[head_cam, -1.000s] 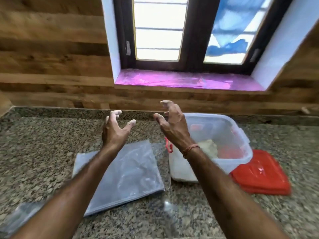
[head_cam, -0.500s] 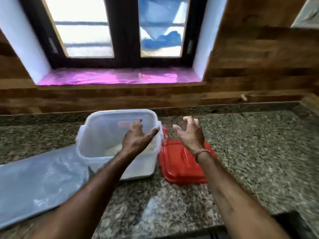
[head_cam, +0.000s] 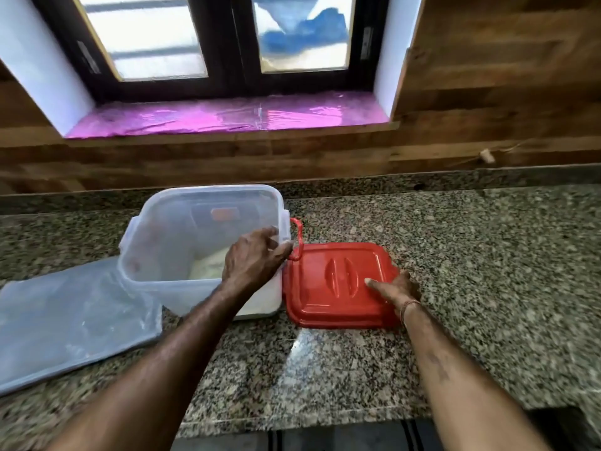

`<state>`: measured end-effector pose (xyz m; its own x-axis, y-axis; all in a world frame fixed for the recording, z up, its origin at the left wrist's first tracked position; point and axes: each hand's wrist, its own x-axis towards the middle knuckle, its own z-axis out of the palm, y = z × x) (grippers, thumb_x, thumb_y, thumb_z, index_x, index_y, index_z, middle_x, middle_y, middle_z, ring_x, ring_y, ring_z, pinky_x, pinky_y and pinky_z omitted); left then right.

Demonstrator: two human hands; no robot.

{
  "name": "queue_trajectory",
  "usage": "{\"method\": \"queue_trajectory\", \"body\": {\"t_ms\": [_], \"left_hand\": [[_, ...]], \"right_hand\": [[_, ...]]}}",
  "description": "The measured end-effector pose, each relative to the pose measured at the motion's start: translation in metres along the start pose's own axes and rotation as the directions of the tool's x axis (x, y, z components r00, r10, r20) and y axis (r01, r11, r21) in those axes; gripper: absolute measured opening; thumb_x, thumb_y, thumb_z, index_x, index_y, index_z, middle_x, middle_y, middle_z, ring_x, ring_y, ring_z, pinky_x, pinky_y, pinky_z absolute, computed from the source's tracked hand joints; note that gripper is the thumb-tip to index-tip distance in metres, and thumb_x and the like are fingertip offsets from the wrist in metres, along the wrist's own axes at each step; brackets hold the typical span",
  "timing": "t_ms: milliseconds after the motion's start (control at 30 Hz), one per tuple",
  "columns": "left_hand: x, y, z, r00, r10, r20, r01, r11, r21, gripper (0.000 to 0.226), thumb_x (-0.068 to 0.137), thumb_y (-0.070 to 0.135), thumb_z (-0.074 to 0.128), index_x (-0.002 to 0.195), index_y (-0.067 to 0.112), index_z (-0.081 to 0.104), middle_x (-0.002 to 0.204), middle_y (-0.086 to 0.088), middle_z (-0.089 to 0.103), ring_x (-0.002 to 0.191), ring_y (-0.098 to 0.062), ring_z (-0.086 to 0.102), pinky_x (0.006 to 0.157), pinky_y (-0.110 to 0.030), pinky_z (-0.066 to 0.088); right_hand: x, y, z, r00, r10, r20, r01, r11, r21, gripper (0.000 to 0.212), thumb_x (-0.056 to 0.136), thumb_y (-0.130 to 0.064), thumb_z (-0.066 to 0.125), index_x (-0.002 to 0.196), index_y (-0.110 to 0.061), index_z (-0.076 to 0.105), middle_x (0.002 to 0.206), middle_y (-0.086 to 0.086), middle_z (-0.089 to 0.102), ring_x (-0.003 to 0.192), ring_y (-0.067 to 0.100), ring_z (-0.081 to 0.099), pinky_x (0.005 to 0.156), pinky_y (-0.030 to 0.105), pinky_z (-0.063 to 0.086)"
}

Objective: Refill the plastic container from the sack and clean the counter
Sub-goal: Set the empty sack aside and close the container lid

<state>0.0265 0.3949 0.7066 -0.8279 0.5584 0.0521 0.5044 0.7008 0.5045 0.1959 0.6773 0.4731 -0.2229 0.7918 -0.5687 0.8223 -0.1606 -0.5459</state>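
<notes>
the plastic container [head_cam: 182, 242] is standing on the granite counter [head_cam: 471, 271], below the window [head_cam: 224, 37], mouth open to the ceiling. it is tipping slightly, its opening leaning toward the viewer and to the left. it is roughly square, so no clear long axis is showing. a small heap of pale contents [head_cam: 208, 268] is lying at the bottom. a red handle [head_cam: 296, 237] is hanging at its right rim.

the left hand [head_cam: 253, 258] is resting over the container's near-right corner — fingers curled down over the rim, thumb on the outside, gripping the wall.

the red lid [head_cam: 328, 288] is lying flat on the counter just beside the container's right wall, top face up; whether the two are touching cannot be told. its moulded grip ridges are running away from the viewer, toward the wall. the right hand [head_cam: 395, 289] is sitting at the lid's right edge, thumb pressing flat on the top surface and pointing left; the other fingers are hidden past the rim, so whether they are curling under it cannot be told. a thread band [head_cam: 408, 309] is circling that wrist.

to the left of the container, a clear plastic sack [head_cam: 65, 320] is lying flat and emptied-looking on the counter — its long axis running left to right, one corner tucked against the container's base.
</notes>
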Motion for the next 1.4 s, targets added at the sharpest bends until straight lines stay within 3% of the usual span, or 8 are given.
{"method": "queue_trajectory", "body": {"t_ms": [133,300,667,800,867,1000,1233,1400], "left_hand": [[0.001,-0.004,0.001,1.000,-0.012,0.009,0.012,1.000,-0.007,0.052,0.090,0.057,0.063,0.130,0.025,0.070,0.112,0.002,0.079,0.110,-0.029,0.071,0.084,-0.036,0.052],[0.003,-0.007,0.002,1.000,0.007,-0.004,-0.007,1.000,-0.008,0.046,0.089,0.057,0.061,0.114,0.020,0.074,0.104,0.000,0.079,0.101,-0.030,0.071,0.080,-0.037,0.053],[-0.005,-0.003,-0.005,0.998,-0.014,0.068,0.020,0.996,-0.087,0.068,0.089,0.072,0.057,0.134,0.022,0.066,0.121,0.000,0.075,0.114,-0.026,0.068,0.082,-0.034,0.050],[0.001,-0.007,-0.021,0.993,-0.072,0.095,0.112,0.842,-0.528,0.108,0.065,0.099,0.047,0.141,0.024,0.060,0.123,-0.004,0.072,0.111,-0.023,0.070,0.093,-0.043,0.058],[0.009,-0.006,-0.031,0.994,-0.076,0.072,0.105,0.729,-0.676,0.094,0.075,0.092,0.048,0.138,0.022,0.058,0.123,-0.001,0.070,0.113,-0.023,0.068,0.097,-0.047,0.056],[0.028,-0.014,-0.061,0.995,-0.067,0.079,0.103,0.520,-0.848,0.075,0.082,0.079,0.057,0.130,0.022,0.059,0.108,-0.001,0.073,0.099,-0.020,0.071,0.089,-0.046,0.059],[0.034,-0.118,-0.114,0.951,-0.299,-0.074,0.117,0.575,-0.810,0.056,0.079,0.058,0.079,0.119,0.020,0.072,0.104,-0.004,0.079,0.095,-0.025,0.077,0.084,-0.043,0.064],[0.032,-0.176,-0.116,0.920,-0.387,-0.058,0.196,0.585,-0.787,0.042,0.083,0.055,0.077,0.098,0.016,0.073,0.094,-0.006,0.079,0.090,-0.030,0.076,0.083,-0.050,0.063]], "right_hand": [[-0.011,-0.004,-0.003,1.000,0.016,-0.018,-0.013,0.983,0.183,0.108,0.032,-0.067,0.096,0.122,-0.017,0.060,0.140,0.020,0.047,0.115,0.044,0.062,0.099,0.059,0.053],[-0.083,-0.028,-0.036,0.998,-0.055,0.042,0.026,0.856,0.517,0.077,0.064,-0.028,0.097,0.120,-0.014,0.047,0.108,0.016,0.069,0.083,0.035,0.075,0.064,0.046,0.064],[-0.137,-0.070,-0.141,0.965,-0.195,-0.175,0.257,0.569,0.781,0.095,0.060,-0.027,0.098,0.140,-0.015,0.047,0.118,0.012,0.069,0.093,0.032,0.074,0.067,0.046,0.064],[-0.157,-0.091,-0.169,0.943,-0.278,-0.185,0.305,0.491,0.816,0.096,0.053,-0.031,0.101,0.135,-0.015,0.053,0.120,0.016,0.072,0.093,0.035,0.077,0.075,0.058,0.062],[-0.175,-0.109,-0.169,0.932,-0.320,-0.170,0.313,0.473,0.824,0.089,0.054,-0.032,0.099,0.130,-0.018,0.054,0.118,0.014,0.072,0.096,0.034,0.076,0.078,0.059,0.062],[-0.211,-0.155,-0.131,0.901,-0.422,-0.099,0.321,0.497,0.806,0.066,0.067,-0.020,0.092,0.123,-0.010,0.057,0.111,0.015,0.073,0.089,0.027,0.076,0.059,0.038,0.064],[-0.248,-0.217,-0.011,0.883,-0.468,-0.036,0.364,0.635,0.682,0.054,0.080,-0.014,0.087,0.122,-0.003,0.054,0.111,0.017,0.070,0.095,0.029,0.073,0.074,0.039,0.064],[-0.254,-0.230,0.054,0.874,-0.467,-0.134,0.481,0.793,0.374,0.064,0.053,-0.065,0.086,0.093,-0.017,0.071,0.098,0.008,0.077,0.092,0.027,0.075,0.087,0.048,0.062]]}}
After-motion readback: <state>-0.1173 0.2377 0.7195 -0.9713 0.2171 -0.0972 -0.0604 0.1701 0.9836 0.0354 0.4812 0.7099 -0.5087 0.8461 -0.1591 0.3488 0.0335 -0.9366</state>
